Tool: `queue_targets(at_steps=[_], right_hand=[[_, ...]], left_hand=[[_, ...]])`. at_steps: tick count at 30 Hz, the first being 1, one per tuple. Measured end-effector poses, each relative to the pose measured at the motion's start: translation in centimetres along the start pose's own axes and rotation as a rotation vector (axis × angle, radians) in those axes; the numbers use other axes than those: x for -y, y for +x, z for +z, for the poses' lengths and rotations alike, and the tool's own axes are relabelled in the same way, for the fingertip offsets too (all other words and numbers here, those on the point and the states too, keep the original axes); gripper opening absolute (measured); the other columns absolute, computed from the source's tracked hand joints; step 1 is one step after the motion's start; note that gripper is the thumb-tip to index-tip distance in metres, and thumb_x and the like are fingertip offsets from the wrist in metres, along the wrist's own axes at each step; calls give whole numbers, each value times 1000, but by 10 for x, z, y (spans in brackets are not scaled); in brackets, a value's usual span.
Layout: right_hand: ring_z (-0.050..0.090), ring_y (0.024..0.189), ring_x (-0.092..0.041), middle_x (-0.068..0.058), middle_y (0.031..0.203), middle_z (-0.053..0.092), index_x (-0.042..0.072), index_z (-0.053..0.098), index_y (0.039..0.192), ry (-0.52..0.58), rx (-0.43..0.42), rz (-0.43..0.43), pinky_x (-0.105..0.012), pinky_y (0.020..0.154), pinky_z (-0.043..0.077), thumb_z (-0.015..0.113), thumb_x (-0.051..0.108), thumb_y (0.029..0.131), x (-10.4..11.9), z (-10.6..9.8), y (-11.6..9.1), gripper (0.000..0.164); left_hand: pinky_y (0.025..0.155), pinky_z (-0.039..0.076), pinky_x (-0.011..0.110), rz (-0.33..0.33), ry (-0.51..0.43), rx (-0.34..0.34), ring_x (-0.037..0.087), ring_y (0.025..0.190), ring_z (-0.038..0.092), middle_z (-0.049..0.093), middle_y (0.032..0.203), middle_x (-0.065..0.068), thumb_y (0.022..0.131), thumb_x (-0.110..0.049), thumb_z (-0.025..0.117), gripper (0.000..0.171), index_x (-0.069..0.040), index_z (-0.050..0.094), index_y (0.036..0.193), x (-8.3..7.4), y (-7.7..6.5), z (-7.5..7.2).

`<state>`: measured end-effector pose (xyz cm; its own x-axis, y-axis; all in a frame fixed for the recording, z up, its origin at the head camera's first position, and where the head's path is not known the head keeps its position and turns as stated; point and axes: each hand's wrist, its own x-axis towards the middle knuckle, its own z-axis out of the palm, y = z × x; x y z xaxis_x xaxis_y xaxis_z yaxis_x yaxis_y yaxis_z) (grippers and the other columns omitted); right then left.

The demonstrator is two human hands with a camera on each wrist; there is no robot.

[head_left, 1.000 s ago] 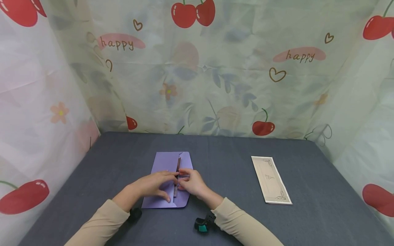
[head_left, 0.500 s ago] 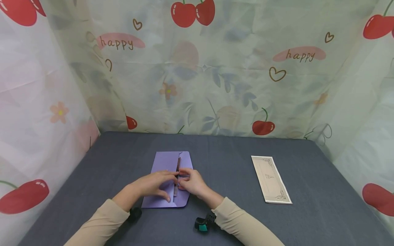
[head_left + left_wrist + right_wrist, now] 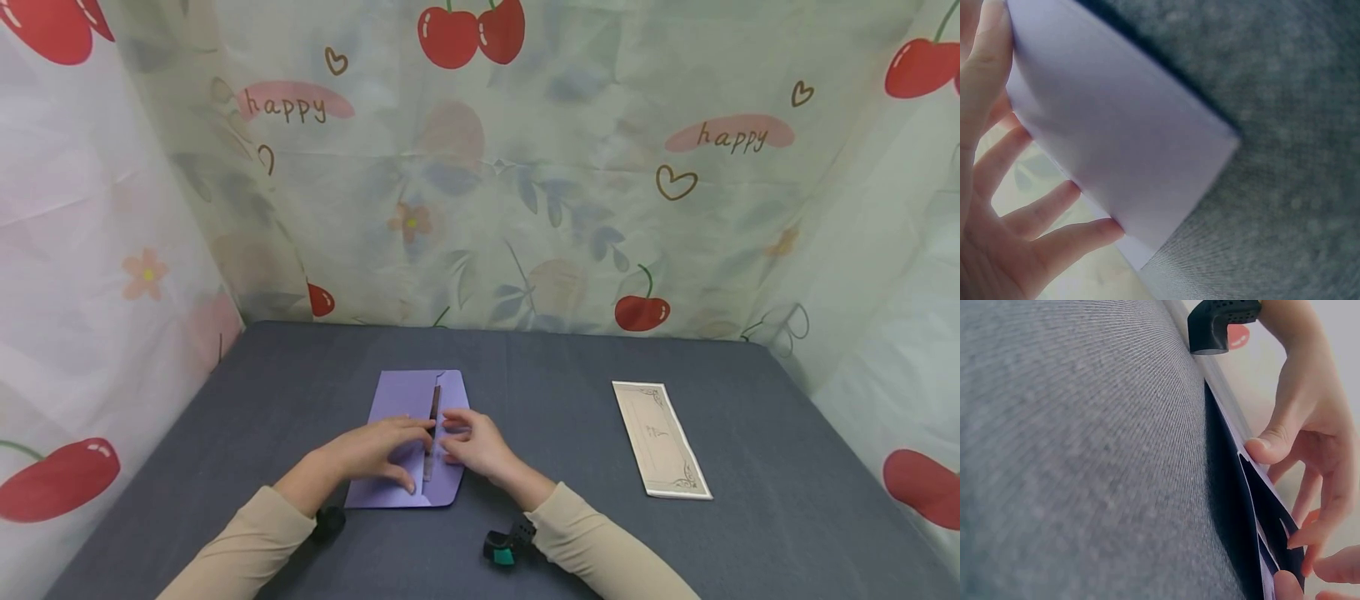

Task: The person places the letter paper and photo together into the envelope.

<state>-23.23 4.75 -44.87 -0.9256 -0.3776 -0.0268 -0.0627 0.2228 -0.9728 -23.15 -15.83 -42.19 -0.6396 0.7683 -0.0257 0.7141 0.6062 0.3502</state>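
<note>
Envelope (image 3: 401, 392), purple, with round-cornered flap (image 3: 448, 485)

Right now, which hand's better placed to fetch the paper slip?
Right hand, I'd say: it's nearer the paper slip. The left hand is farther off, touching the purple envelope, with the right hand between it and the slip.
</note>
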Motion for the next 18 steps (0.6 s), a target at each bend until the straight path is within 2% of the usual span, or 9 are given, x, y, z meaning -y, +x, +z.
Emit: queue_targets(at_steps=[4, 18], right_hand=[[63, 101, -38, -32, 122, 54, -11, 44, 129, 2, -4, -17, -33, 73, 58, 56, -4, 85, 1, -4, -3, 46], [66, 85, -18, -26, 106, 64, -11, 56, 116, -32, 4, 27, -30, 69, 59, 59, 2, 87, -2, -30, -17, 32]], left_hand=[[106, 36, 52, -1, -5, -1, 34, 130, 45, 46, 142, 14, 73, -44, 71, 52, -12, 57, 112, 0, 0, 0], [106, 37, 50, -22, -10, 7, 33, 131, 44, 45, 144, 11, 72, -44, 71, 51, -15, 57, 112, -1, 0, -1]])
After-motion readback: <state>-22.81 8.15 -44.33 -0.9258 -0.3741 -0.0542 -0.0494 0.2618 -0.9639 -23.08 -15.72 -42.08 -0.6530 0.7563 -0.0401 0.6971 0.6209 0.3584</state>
